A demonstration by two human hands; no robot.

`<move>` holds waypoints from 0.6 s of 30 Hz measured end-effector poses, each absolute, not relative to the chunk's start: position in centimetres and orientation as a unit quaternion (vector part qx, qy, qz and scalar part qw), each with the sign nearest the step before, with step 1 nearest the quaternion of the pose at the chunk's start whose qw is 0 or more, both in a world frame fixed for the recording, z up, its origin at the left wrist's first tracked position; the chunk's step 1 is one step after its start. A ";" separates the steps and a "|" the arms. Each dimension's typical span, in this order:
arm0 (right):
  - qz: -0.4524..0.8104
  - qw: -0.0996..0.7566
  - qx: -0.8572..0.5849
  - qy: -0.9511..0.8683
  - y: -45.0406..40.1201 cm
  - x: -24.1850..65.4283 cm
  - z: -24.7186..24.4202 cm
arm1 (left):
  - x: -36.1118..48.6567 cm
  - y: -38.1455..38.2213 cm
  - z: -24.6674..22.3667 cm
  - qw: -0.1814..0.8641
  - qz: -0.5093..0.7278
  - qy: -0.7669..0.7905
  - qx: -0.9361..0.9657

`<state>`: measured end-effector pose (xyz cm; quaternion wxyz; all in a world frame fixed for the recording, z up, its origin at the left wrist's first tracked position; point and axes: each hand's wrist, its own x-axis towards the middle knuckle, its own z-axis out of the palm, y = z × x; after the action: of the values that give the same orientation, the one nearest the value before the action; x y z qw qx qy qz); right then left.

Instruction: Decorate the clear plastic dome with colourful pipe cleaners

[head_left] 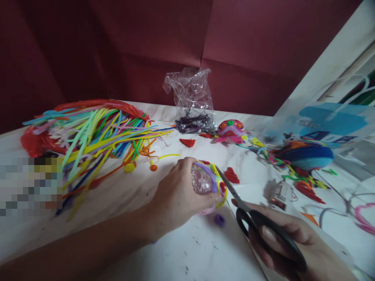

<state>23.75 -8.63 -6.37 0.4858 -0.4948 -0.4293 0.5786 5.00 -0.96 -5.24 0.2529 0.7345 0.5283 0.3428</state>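
Observation:
My left hand point(175, 195) is wrapped round a clear ball point(201, 179) whose surface carries lilac, yellow and red pipe cleaner strips. In my right hand point(295, 234) is a pair of scissors point(271, 236) with black handles. The blades look closed, and their tips touch or nearly touch the yellow strips on the ball's right side. A small purple coil point(219, 220) lies on the table just below the ball. Right behind the blades is a red ridged piece point(231, 175).
A heap of colourful pipe cleaners point(99, 132) on red plastic covers the left. A clear bag point(193, 93) of dark strands stands at the back. Beyond the ball sits a pink decorated piece point(231, 130). Blue yarn point(307, 156) and a printed plastic bag point(331, 121) are at right.

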 end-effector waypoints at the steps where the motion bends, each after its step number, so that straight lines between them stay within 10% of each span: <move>1: 0.574 0.476 -0.502 -0.438 -8.6 23.7 -6.4 | 4.9 -1.0 -5.3 0.254 0.345 0.526 0.735; 18: 0.636 0.391 -0.443 -0.496 -7.5 25.1 -7.4 | 4.9 -1.1 -5.4 0.276 0.337 0.517 0.737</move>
<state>25.06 -7.45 -7.38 0.3913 -0.4432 -0.4956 0.6363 4.85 -1.09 -5.35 0.2761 0.7367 0.5171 0.3371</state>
